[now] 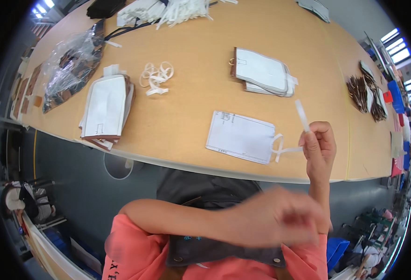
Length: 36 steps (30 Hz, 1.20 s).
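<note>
My right hand (321, 147) is raised over the table's near edge. It pinches a short white strip (301, 115) between thumb and fingers, one end standing up. My left hand (282, 215) crosses in front of my body near my right forearm, its fingers smeared by motion. Left of my right hand lies a white printed card (241, 136) with a thin white ribbon (278, 148) at its right end. Farther off sits a small stack of white panels with brown edges (261, 71).
A taller stack of white brown-edged pieces (105, 105) stands at the left near edge, beside curled white tape (157, 77). Clear plastic wrap (70, 60) lies beyond it. A bundle of white strips (182, 11) is at the back; dark brown pieces (361, 92) lie far right.
</note>
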Each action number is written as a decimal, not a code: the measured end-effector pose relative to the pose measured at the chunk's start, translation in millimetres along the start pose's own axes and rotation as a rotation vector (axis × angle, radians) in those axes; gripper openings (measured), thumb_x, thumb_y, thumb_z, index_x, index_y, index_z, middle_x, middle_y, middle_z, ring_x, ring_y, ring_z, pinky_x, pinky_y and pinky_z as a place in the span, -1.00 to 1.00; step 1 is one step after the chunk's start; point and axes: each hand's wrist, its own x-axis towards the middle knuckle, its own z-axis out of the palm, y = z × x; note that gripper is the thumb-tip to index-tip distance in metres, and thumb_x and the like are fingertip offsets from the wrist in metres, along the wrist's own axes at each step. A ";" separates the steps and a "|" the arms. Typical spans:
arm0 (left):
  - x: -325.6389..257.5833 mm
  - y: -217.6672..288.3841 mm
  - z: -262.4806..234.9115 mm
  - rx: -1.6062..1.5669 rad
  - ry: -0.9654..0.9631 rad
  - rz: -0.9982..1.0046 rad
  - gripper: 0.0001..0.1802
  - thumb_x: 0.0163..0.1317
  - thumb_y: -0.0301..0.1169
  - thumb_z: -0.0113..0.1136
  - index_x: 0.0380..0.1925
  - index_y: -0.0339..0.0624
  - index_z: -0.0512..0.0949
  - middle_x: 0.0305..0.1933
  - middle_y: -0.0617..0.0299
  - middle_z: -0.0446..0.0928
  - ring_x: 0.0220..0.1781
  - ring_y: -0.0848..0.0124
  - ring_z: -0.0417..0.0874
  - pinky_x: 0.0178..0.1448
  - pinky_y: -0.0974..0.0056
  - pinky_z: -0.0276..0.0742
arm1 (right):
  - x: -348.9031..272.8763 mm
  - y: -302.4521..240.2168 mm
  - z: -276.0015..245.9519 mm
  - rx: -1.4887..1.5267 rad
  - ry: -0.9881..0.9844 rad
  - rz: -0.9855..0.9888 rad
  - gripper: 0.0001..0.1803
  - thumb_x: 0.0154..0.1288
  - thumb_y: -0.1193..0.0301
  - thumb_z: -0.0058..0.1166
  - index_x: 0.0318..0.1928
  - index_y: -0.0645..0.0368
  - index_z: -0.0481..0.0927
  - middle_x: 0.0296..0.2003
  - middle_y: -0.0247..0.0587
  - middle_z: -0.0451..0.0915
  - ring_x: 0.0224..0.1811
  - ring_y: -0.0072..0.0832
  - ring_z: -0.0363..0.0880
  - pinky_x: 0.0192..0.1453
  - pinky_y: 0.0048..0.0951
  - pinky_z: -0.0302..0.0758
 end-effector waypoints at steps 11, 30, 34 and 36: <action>-0.5 -35.2 -124.5 -0.101 0.977 0.250 -0.75 0.33 -0.39 0.33 -0.10 -0.35 0.66 -0.29 0.28 0.63 -0.31 0.57 0.62 -0.19 0.46 0.61 | -11.8 14.7 -17.0 -0.344 -0.205 0.194 -0.86 0.42 0.50 0.12 -0.14 0.31 0.68 -0.40 -0.32 0.63 -0.40 -0.65 0.50 -0.28 -0.60 0.44; -4.2 -70.1 -149.3 0.369 1.056 0.085 -0.88 0.24 -0.50 0.38 -0.25 -0.23 0.64 -0.37 0.26 0.70 -0.34 0.61 0.68 -0.39 0.51 0.50 | 1.2 -1.0 9.0 -1.003 -0.220 -0.325 -0.46 0.28 0.11 0.23 0.19 0.11 0.61 0.25 -0.16 0.51 0.19 -0.15 0.47 0.31 -0.13 0.27; 5.2 -77.0 -152.6 0.317 1.019 0.180 -0.89 0.25 -0.48 0.38 -0.27 -0.25 0.65 -0.37 0.29 0.69 -0.38 0.64 0.65 -0.41 0.52 0.50 | 27.3 51.1 67.4 -0.741 -0.377 -0.293 -0.47 0.26 0.36 0.24 0.26 0.15 0.57 0.04 -0.09 0.65 0.02 -0.24 0.59 0.23 -0.16 0.37; 4.2 -72.4 -152.9 0.213 0.987 0.151 -0.87 0.26 -0.47 0.37 -0.23 -0.26 0.65 -0.34 0.27 0.70 -0.35 0.63 0.66 -0.38 0.50 0.53 | 30.0 62.3 77.8 -0.552 -0.375 -0.165 -0.50 0.26 0.45 0.23 0.24 0.15 0.58 -0.10 -0.10 0.69 -0.10 -0.25 0.62 0.08 -0.25 0.46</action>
